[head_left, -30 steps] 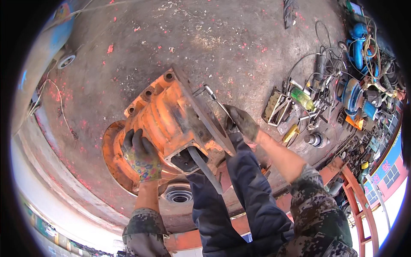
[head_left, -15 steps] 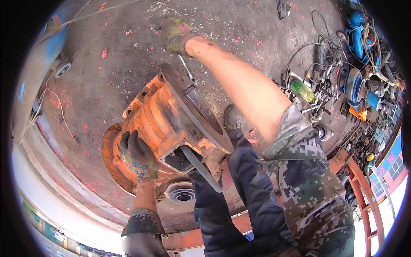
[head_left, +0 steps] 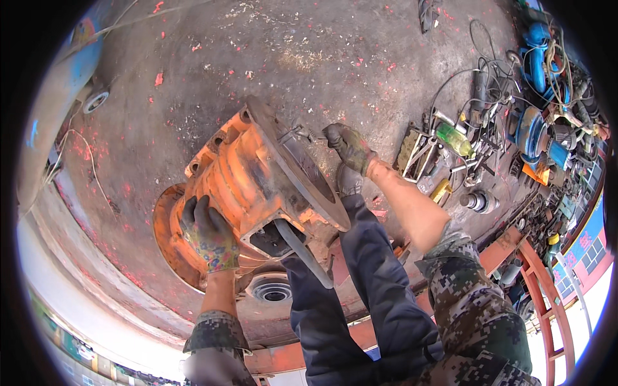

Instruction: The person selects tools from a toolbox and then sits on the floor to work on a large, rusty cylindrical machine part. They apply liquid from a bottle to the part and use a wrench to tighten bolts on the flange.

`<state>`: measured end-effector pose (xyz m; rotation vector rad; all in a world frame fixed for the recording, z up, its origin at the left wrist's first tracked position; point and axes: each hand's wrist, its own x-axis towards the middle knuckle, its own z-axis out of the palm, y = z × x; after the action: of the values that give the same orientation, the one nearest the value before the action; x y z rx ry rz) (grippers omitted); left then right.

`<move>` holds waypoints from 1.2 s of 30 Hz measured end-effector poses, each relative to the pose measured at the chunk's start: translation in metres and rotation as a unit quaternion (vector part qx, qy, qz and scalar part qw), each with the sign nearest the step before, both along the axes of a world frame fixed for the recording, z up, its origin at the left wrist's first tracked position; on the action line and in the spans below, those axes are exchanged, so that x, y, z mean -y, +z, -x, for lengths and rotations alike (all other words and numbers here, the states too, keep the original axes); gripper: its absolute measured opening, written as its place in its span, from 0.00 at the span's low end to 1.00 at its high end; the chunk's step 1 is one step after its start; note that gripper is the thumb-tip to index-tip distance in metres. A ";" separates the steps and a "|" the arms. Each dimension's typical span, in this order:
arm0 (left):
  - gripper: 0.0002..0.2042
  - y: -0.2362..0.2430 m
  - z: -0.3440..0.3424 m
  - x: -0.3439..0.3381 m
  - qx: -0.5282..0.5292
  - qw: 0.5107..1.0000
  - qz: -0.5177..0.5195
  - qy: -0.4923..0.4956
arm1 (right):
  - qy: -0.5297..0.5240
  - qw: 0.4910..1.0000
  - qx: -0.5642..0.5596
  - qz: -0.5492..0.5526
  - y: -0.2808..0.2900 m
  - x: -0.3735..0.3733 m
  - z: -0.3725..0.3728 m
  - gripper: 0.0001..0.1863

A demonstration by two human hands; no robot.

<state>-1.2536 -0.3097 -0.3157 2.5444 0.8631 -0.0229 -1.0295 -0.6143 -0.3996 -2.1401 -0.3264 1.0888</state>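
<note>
A large orange cast-metal housing (head_left: 235, 174) leans on the floor in front of me, its wide round flange (head_left: 290, 161) facing right. My left hand (head_left: 210, 235), in a soiled flowered glove, lies against the ribbed body with its fingers stretched along it. My right hand (head_left: 351, 148), gloved too, is closed around the handle end of a metal wrench (head_left: 315, 137). The wrench's other end meets the flange rim near a bolt; the exact fit is too small to tell. A grey bar (head_left: 302, 251) sticks out of the housing's square opening.
Tools, cables and a green bottle (head_left: 456, 138) lie heaped on the right, near blue machine parts (head_left: 533, 132). A ring-shaped part (head_left: 271, 289) sits below the housing. An orange-red metal frame (head_left: 547, 309) stands lower right. Paint flecks dot the concrete floor (head_left: 193, 83).
My right hand has swung from beyond the flange toward me and to the right, turning the wrench handle with it. My left hand and the housing stay put.
</note>
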 end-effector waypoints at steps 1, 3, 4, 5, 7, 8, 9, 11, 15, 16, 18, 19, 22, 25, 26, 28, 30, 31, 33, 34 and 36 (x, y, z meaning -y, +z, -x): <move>0.11 -0.002 0.005 0.000 -0.003 1.000 0.004 0.008 | 0.012 1.000 -0.016 0.001 0.012 -0.002 0.003 0.35; 0.12 -0.004 0.007 -0.002 -0.001 1.000 0.011 0.010 | 0.018 0.998 -0.059 0.019 0.032 -0.006 0.014 0.29; 0.12 -0.003 0.007 -0.001 -0.001 1.000 0.015 0.012 | 0.026 0.998 -0.061 0.023 0.045 -0.004 0.026 0.28; 0.12 -0.004 0.006 -0.002 0.003 1.000 0.009 0.004 | 0.035 0.997 -0.064 0.027 0.057 -0.004 0.037 0.27; 0.12 0.004 0.000 0.001 0.006 1.000 -0.001 -0.011 | -0.019 0.998 -0.016 0.056 0.077 -0.010 0.055 0.25; 0.12 0.006 -0.002 0.003 0.005 1.000 0.006 -0.009 | -0.048 0.996 0.010 0.073 0.088 -0.012 0.060 0.25; 0.12 0.007 -0.003 0.002 0.006 1.000 0.011 -0.006 | -0.053 0.994 -0.010 0.096 0.097 -0.016 0.060 0.24; 0.11 0.007 -0.004 0.002 0.010 1.000 0.003 -0.009 | -0.057 0.987 -0.050 0.141 0.116 -0.026 0.056 0.24; 0.11 0.008 -0.002 0.003 0.018 1.000 -0.019 -0.015 | -0.051 0.973 -0.109 0.198 0.165 -0.043 0.045 0.23; 0.11 0.005 -0.002 0.002 0.023 0.999 -0.017 -0.013 | -0.050 0.971 -0.112 0.206 0.174 -0.045 0.042 0.23; 0.11 -0.003 0.000 -0.002 0.018 1.000 -0.015 -0.012 | -0.046 0.971 -0.139 0.190 0.195 -0.059 0.028 0.23; 0.11 0.003 0.001 -0.001 0.009 1.000 -0.009 -0.015 | -0.060 0.972 -0.149 0.172 0.202 -0.059 0.026 0.23; 0.12 0.009 -0.007 0.002 -0.004 1.000 -0.009 -0.010 | -0.112 0.964 -0.203 0.129 0.220 -0.063 0.017 0.22; 0.12 0.005 -0.003 -0.001 0.012 1.000 -0.010 -0.015 | -0.147 0.950 -0.249 0.118 0.234 -0.078 0.001 0.21; 0.12 0.007 -0.003 0.001 0.015 1.000 -0.008 -0.013 | -0.144 0.956 -0.227 0.121 0.237 -0.079 0.002 0.21; 0.12 0.009 -0.006 0.001 0.021 1.000 -0.006 -0.010 | -0.085 0.985 -0.068 0.135 0.237 -0.074 0.018 0.20; 0.12 0.008 -0.004 -0.001 0.008 1.000 -0.006 -0.012 | -0.002 0.984 0.131 0.122 0.228 -0.068 0.033 0.20; 0.12 0.010 -0.005 -0.001 0.002 1.000 -0.004 -0.011 | 0.038 0.975 0.190 0.114 0.224 -0.065 0.035 0.20; 0.12 0.014 -0.005 -0.002 -0.002 1.000 -0.006 -0.009 | 0.118 0.941 0.302 0.094 0.218 -0.063 0.033 0.20; 0.12 0.015 -0.005 -0.001 -0.005 1.000 -0.008 -0.010 | 0.147 0.911 0.370 0.109 0.219 -0.073 0.024 0.20; 0.12 0.014 -0.007 -0.001 0.008 1.000 -0.002 -0.015 | 0.137 0.889 0.431 -0.072 0.201 -0.075 0.012 0.19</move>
<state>-1.2462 -0.3089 -0.3018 2.5579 0.8182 -0.0096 -1.0418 -0.5391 -0.1990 -2.3674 -1.1011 0.1542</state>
